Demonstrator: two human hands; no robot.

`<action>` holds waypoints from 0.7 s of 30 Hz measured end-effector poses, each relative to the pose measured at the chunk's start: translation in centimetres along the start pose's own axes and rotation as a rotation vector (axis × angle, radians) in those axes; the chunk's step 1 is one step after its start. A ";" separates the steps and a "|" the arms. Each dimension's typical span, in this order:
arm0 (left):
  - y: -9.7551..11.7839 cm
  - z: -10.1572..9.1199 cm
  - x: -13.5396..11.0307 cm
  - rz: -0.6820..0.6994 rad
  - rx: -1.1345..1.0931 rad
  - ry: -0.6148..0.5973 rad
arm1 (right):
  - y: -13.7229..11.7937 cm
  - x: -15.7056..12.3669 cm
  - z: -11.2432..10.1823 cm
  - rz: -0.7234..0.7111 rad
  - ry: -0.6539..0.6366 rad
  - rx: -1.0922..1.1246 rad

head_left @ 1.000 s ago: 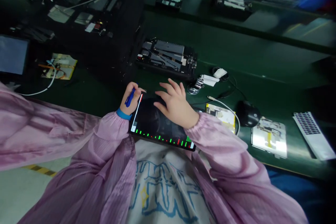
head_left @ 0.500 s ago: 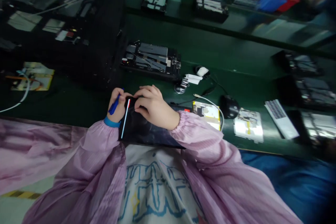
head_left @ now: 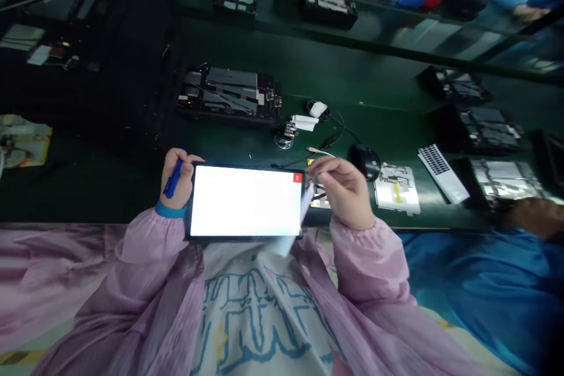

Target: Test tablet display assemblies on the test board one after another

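Observation:
A black-framed tablet (head_left: 247, 202) with a bright white screen is held up in front of my chest, with a small red tab (head_left: 297, 177) at its upper right corner. My left hand (head_left: 177, 179) grips the tablet's left edge. A blue pen-like tool (head_left: 173, 181) is tucked in that same hand. Beyond the tablet's right edge, my right hand (head_left: 346, 191) pinches a thin, pale film (head_left: 288, 235), blurred by motion, which hangs down across the tablet's lower right corner. Whether the film still touches the screen I cannot tell.
An opened device (head_left: 229, 94) lies on the green bench (head_left: 374, 82) ahead. A small metal stand (head_left: 285, 136), cables, a black mouse (head_left: 366, 161), a metal-backed panel (head_left: 398, 189) and a white keypad strip (head_left: 443, 173) lie rightward. A co-worker's blue sleeve (head_left: 476, 270) is at right.
My right hand has moved right from the tablet's upper left, drawing the film with it. The screen, dark except for a strip at left, now shows white all over. The view has shifted.

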State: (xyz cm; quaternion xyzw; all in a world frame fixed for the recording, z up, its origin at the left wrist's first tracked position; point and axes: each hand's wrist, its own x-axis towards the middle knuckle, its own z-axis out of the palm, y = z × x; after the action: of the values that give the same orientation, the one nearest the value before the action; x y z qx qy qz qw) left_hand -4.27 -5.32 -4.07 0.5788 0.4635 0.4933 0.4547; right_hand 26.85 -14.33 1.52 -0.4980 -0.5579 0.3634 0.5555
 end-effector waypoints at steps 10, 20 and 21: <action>0.3 0.0 -0.1 -0.032 0.025 -0.030 | -0.3 -0.2 -4.9 -0.038 0.356 0.292; 0.3 0.2 -0.2 -0.048 0.034 -0.032 | -2.0 -1.5 -6.0 -0.074 0.452 0.357; 0.3 0.2 -0.2 -0.049 0.033 -0.032 | -1.9 -1.6 -5.5 -0.078 0.454 0.348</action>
State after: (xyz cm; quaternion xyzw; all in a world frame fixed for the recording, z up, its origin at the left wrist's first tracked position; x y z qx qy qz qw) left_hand -4.07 -5.58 -3.82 0.5825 0.4782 0.4651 0.4645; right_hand 31.76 -17.16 3.60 -0.4419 -0.3675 0.3112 0.7569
